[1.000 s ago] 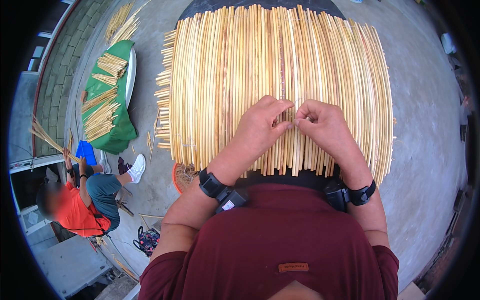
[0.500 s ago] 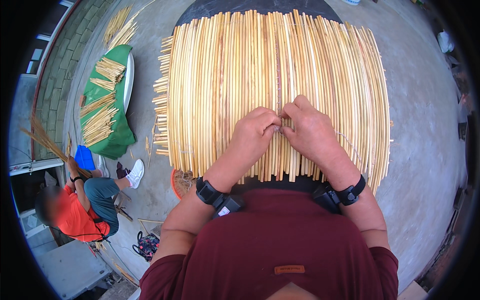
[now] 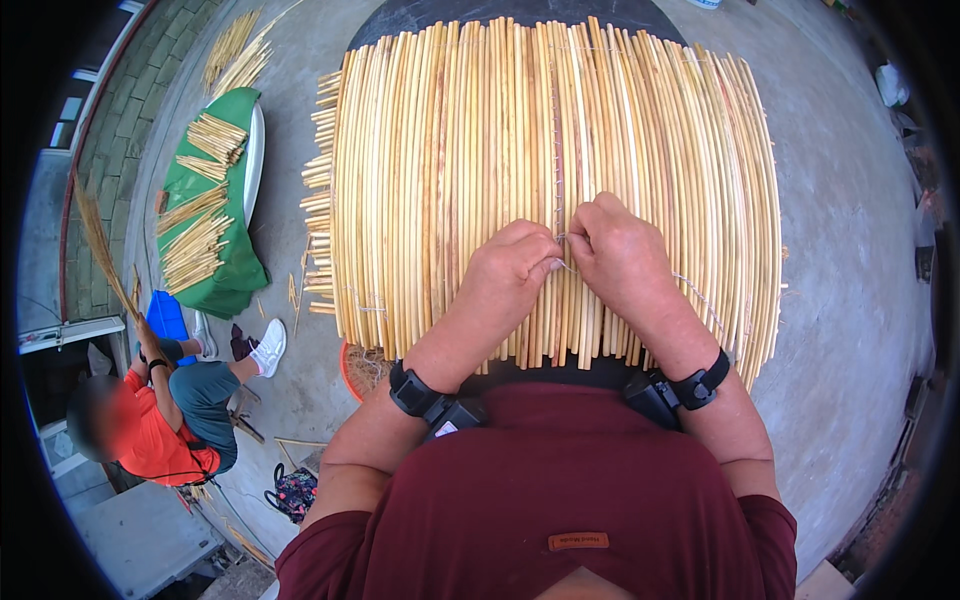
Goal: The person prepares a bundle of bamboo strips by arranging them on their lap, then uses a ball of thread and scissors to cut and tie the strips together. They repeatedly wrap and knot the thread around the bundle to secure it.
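A wide mat of pale straw-coloured stalks (image 3: 440,150) lies in front of me, its stalks running away from my body. Down its middle goes a line of stitches. My left hand (image 3: 512,262) pinches a thin whitish string (image 3: 569,266) just left of that line, low on the mat. Close on the other side, my right hand (image 3: 618,245) has its thumb and fingers closed on the string too, knuckles up. Between the two hands a short length of the string shows. More string (image 3: 700,290) trails over the stalks beside my right wrist.
A dark table (image 3: 400,18) shows beyond the mat. To the left, a green cloth (image 3: 225,255) carries bundles of cut stalks. A co-worker in an orange shirt (image 3: 185,440) sits at lower left, holding long stalks (image 3: 97,225). Near my left elbow stands an orange basket (image 3: 350,372).
My hands have shifted slightly, and the string between them now shows more plainly. The co-worker's long stalks have swung more upright.
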### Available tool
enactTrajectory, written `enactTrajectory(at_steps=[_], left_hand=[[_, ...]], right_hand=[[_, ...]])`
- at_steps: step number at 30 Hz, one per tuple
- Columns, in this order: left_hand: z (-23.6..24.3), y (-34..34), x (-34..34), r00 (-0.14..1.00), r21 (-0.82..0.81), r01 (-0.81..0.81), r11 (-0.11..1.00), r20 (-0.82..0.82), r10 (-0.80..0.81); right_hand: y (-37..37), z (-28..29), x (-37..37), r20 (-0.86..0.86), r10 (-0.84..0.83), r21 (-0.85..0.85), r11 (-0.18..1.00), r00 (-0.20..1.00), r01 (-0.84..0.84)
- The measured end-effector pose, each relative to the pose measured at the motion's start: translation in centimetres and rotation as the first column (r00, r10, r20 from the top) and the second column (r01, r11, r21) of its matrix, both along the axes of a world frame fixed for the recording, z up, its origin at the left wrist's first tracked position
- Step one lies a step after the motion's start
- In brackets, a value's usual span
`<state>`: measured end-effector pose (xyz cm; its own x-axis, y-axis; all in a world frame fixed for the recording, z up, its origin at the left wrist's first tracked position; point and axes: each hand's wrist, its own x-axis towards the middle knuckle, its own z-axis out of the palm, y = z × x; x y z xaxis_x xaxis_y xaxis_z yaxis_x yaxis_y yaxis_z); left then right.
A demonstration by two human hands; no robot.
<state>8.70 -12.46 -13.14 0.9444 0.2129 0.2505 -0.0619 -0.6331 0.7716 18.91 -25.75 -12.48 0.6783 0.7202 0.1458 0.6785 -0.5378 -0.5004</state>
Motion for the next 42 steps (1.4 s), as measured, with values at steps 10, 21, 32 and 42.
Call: enactTrajectory(at_steps=[10, 21, 32, 42], left_hand=[[0.2, 0.3, -0.3, 0.999, -0.079, 0.045, 0.996, -0.023, -0.047], [0.1, 0.1, -0.8, 0.998, -0.082, 0.046, 0.996, 0.053, -0.042], [-0.9, 0.2, -0.5, 0.995, -0.243, 0.044, 0.969, 0.096, -0.021], [-0.3, 0.8, -0.9, 0.987, -0.142, 0.159, 0.977, 0.007, -0.16]], right_hand=[[0.3, -0.1, 0.2, 0.051, 0.031, -0.083, 0.996, 0.998, -0.027], [0.5, -0.8, -0.5, 0.115, 0.023, -0.194, 0.981, 0.993, 0.0], [1.5, -0.4, -0.9, 0.132, -0.01, -0.301, 0.952, 0.991, 0.05], [-0.9, -1.2, 2.3, -0.093, 0.05, 0.352, 0.936, 0.994, -0.014]])
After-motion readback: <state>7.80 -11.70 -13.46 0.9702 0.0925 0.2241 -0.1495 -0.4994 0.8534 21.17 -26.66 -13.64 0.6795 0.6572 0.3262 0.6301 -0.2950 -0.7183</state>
